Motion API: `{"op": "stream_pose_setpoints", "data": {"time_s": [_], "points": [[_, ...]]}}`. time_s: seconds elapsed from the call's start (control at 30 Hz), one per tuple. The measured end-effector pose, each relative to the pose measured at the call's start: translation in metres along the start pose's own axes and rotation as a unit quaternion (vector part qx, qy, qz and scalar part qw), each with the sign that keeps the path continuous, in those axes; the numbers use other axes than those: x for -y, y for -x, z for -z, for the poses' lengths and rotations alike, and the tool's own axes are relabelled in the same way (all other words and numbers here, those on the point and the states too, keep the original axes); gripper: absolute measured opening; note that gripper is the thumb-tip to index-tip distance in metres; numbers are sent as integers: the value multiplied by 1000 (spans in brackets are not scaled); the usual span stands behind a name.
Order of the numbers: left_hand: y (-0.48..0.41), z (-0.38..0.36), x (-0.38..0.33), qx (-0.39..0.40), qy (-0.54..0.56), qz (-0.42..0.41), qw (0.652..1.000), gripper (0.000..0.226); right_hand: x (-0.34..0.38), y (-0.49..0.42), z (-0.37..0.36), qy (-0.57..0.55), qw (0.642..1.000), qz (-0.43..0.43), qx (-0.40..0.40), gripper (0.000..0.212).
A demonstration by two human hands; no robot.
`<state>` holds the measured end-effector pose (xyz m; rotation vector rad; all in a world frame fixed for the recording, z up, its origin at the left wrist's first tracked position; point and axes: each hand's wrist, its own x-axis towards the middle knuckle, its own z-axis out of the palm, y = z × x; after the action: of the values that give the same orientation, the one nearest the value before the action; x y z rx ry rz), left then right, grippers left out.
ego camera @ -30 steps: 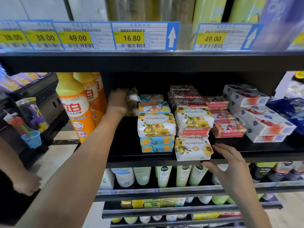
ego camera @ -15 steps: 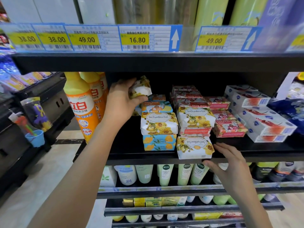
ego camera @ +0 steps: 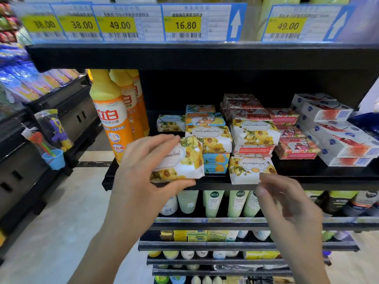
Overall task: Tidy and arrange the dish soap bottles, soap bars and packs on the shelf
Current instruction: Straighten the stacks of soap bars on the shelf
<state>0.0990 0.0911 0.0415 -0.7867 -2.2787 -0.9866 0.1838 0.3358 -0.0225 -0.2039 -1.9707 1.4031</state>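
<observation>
Orange dish soap bottles [ego camera: 114,121] are stood in a row running back at the left end of the black shelf [ego camera: 143,184], and they appear to have been left untouched. Just to their right, a yellow-flowered wrapped soap bar [ego camera: 182,160] is now clamped in the left hand [ego camera: 147,171], thumb beneath and fingers over its top, and it is held at the shelf's front edge; half a second ago the same bar was only being lifted out from the back of the shelf, behind the stacks. It is judged that the bar has been brought forward to be set in the open front space between the bottles and the first stack. A second, similar bar [ego camera: 171,123] is left lying at the back. Further right, the mixed stack of flowered and blue-and-orange bars [ego camera: 209,138] is seen, then a single flowered bar [ego camera: 251,169] at the shelf lip, which has not been shifted. The right hand [ego camera: 287,206] has been lifted slightly toward that bar and is held empty, fingers apart, not touching it. Beyond are the red soap packs [ego camera: 295,144] and the white boxes [ego camera: 336,138], laid in loose, uneven piles. The placing spot is narrow, so a bottle or the neighbouring stack could be nudged.
</observation>
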Motion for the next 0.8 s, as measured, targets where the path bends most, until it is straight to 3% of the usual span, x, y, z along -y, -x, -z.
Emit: {"op": "stream_pose_setpoints", "data": {"time_s": [0.1, 0.27, 0.4, 0.53, 0.67, 0.8], "points": [[19, -10, 0, 39, 4, -13, 999, 74, 28, 4, -27, -99, 988, -79, 91, 27], [40, -23, 0, 63, 41, 2, 997, 75, 40, 6, -54, -139, 960, -113, 214, 46], [46, -25, 1, 57, 49, 12, 997, 75, 41, 9, -61, -153, 955, -141, 212, 29], [56, -21, 2, 55, 128, 76, 987, 82, 38, 12, -64, -185, 950, -170, 188, 30], [66, -17, 3, -2, 286, 211, 935, 76, 33, 14, -60, -198, 942, -194, 190, 36], [72, -19, 1, 20, 370, 298, 880, 55, 31, 17, -57, -215, 933, -207, 203, 46]]}}
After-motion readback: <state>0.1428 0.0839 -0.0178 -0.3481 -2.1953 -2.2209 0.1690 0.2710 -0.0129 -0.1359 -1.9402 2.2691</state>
